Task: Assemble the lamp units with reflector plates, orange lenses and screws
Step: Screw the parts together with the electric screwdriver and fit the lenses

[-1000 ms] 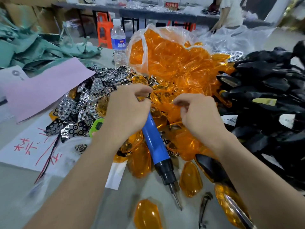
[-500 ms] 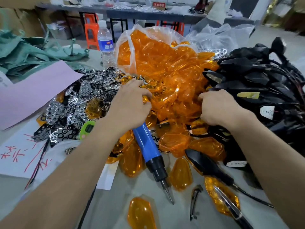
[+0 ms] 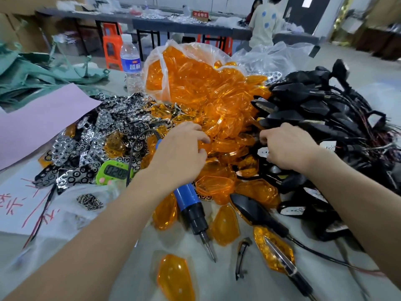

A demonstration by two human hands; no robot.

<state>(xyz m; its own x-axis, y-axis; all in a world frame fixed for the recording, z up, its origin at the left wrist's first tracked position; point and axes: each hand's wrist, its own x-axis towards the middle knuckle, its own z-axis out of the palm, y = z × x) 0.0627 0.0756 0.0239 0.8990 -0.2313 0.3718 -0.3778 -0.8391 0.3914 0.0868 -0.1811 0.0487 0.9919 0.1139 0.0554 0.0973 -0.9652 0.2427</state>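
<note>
Lenses of orange plastic [image 3: 225, 229] lie loose low on the tabletop [image 3: 212, 285] beside a blue electric screwdriver [image 3: 186, 198]. Above it, left hand [image 3: 180, 157] fingers [image 3: 201, 139] curl onto the lens heap [image 3: 217, 109]; right hand [image 3: 286, 148] fingers [image 3: 265, 135] curl at the black lamp housings [image 3: 303, 98]; neither grip is discernible.

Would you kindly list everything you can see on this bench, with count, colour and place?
orange lenses: many, orange, centre heap spilling from a clear bag
reflector plates: many, silvery, heap left of centre
lamp housings: many, black, wired heap at right
screws: small pile, dark, lower left
electric screwdriver: one, blue and black, front centre
timer: one, green, beside the plates
water bottle: one, clear, behind the heaps
paper sheet: one, pink, far left
left hand: over the screwdriver, fingers curled at the lenses
right hand: fingers curled between lenses and housings; grip hidden
</note>
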